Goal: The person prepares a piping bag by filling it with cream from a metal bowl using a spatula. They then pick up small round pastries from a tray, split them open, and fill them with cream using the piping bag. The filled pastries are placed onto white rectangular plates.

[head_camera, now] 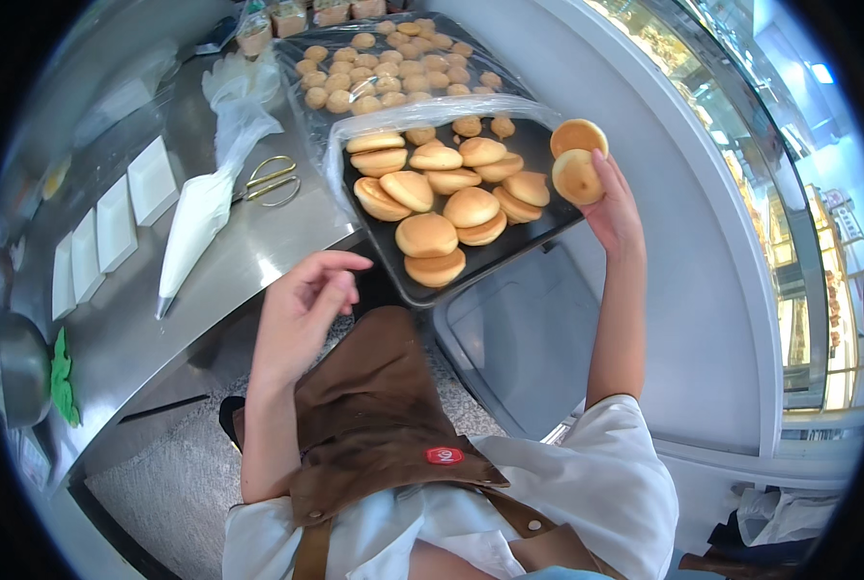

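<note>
Two round pancake-like cakes (578, 177), one overlapping the other, are in my right hand (615, 206) beyond the right edge of a black baking tray (396, 272). Pairs of the same golden cakes (427, 235) lie on that tray, mostly one leaning on another. Behind them sit many small round buns (385, 69), largely under a clear plastic sheet (432, 101) folded back at its front. My left hand (316, 304) hovers by the tray's near left corner, its fingers bent and apart, with nothing in it.
On the steel counter (272, 239) lie a filled piping bag (198, 217), gold-handled scissors (269, 181) and several white rectangular dishes (117, 223). A metal bowl (22, 370) and a green leaf-shaped piece (62, 377) are far left. Below the tray stands a grey lidded bin (526, 341).
</note>
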`<state>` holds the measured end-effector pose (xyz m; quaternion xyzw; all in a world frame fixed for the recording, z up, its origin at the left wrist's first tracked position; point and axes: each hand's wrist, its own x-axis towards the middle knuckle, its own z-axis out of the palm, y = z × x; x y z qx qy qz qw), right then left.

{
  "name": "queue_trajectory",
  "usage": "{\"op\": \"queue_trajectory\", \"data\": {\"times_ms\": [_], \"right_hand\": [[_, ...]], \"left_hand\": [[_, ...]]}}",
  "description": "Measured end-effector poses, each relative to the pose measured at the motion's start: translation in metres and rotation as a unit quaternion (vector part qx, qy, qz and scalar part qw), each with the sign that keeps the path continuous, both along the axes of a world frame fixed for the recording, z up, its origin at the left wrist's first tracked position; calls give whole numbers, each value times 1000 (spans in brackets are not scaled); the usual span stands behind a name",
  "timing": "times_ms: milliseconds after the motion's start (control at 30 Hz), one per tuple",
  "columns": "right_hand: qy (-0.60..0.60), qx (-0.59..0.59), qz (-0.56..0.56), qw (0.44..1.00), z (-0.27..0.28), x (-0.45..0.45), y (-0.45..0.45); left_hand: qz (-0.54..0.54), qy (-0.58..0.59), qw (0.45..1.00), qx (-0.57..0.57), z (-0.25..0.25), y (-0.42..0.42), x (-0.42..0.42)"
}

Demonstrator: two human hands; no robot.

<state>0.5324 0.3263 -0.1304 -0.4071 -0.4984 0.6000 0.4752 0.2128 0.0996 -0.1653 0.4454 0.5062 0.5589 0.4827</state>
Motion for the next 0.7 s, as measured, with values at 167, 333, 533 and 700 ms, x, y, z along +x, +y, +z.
{"op": "queue_trajectory", "data": {"times_ms": [167,333,533,700], "right_hand": [[207,-152,183,949,10,-58,-55],[123,-129,265,947,2,-122,-102],[-119,175,378,901,2,-206,-162],[-222,252,315,887,-6,-255,-210]], "left_hand": [[-73,-47,996,25,11,-9,16],[21,-105,994,12,34,-21,8],[61,-249,967,2,28,-55,-25],[153,-347,924,51,-2,-90,-44]]}}
